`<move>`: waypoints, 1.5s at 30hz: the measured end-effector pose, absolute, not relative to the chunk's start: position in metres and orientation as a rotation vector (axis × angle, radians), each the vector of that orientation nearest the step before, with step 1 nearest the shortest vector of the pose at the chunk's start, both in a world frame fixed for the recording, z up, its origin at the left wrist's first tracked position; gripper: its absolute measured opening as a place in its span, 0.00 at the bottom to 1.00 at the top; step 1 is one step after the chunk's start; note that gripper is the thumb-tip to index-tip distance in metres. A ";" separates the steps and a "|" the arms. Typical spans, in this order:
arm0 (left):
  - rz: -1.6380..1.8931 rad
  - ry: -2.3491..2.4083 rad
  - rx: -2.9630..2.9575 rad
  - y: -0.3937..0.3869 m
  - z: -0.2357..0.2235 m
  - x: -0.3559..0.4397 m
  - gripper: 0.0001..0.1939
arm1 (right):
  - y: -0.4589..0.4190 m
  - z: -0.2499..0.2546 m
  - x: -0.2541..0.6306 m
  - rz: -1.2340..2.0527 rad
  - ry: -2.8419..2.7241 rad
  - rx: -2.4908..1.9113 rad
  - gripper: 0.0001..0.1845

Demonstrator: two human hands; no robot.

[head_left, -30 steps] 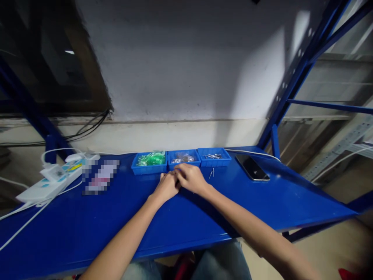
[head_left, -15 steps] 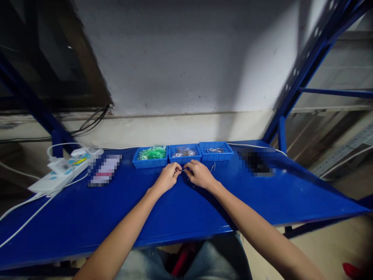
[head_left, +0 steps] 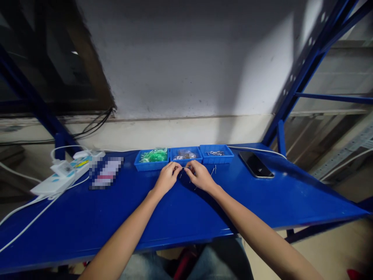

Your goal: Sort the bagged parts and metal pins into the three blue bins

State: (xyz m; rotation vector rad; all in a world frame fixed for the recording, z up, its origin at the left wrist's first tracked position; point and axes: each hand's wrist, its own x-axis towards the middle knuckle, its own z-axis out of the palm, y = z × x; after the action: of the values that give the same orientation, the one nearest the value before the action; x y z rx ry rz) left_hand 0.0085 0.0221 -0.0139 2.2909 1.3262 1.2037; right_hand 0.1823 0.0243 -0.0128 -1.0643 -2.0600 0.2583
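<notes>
My left hand [head_left: 169,175] and my right hand [head_left: 199,174] meet over the middle of the blue table, fingertips pinched. Between them runs a thin metal rod [head_left: 185,167], with an end in each pinch; its tips are hidden by my fingers. Just beyond my hands stand three small blue bins. The left bin [head_left: 150,167] holds green and clear plastic pieces, the middle bin [head_left: 175,160] small parts in clear plastic, and the right bin [head_left: 223,160] thin metal pins. A few similar loose pins [head_left: 214,170] lie beside my right hand, too small to make out exactly.
At the left lies a white power strip [head_left: 52,186] with plugs and trailing cables. Near it is a blurred-out flat item [head_left: 107,173]. A black phone [head_left: 256,165] rests at the right. Blue frame posts [head_left: 281,138] and a wall bound the blue table [head_left: 180,217].
Both hands stay almost in place, still pinching the thin metal rod, which now lies more level. The whole view has shifted slightly downward in the picture.
</notes>
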 end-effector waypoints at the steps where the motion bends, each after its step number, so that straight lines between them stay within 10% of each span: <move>1: 1.196 1.328 2.296 0.022 -0.014 0.008 0.08 | 0.023 -0.012 0.182 0.252 -2.059 -1.056 0.05; 45: 0.840 1.585 2.380 0.016 -0.015 0.006 0.13 | 0.040 -0.001 0.210 0.064 -1.722 -1.170 0.13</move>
State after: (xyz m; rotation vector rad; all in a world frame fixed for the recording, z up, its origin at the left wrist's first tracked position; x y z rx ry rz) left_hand 0.0056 0.0162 -0.0154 2.3795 1.5846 0.8397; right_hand 0.2096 0.0399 -0.0012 -1.1701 -1.7222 0.0636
